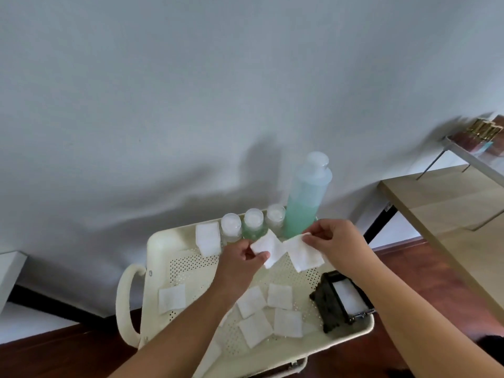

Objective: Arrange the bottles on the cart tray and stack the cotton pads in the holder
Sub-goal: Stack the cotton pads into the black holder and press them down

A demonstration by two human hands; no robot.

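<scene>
Above the cream perforated cart tray (161,249), my left hand (240,263) pinches a white square cotton pad (268,248). My right hand (338,242) pinches another white pad (304,255) by its top corner. The two pads hang side by side over the tray's middle. Along the tray's back edge stand three small clear-capped bottles (253,225) and a tall pale-green bottle (306,197). A dark holder (328,304) with white pads inside sits at the tray's right. Several loose pads (281,296) lie on the tray floor, one (172,298) at the left and one (207,238) leaning at the back.
The cart's cream handle (124,301) sticks out at the left. A light wooden table (447,211) stands to the right, with a metal rack (474,156) carrying small items. A pale wall rises behind the cart; dark wood floor lies below.
</scene>
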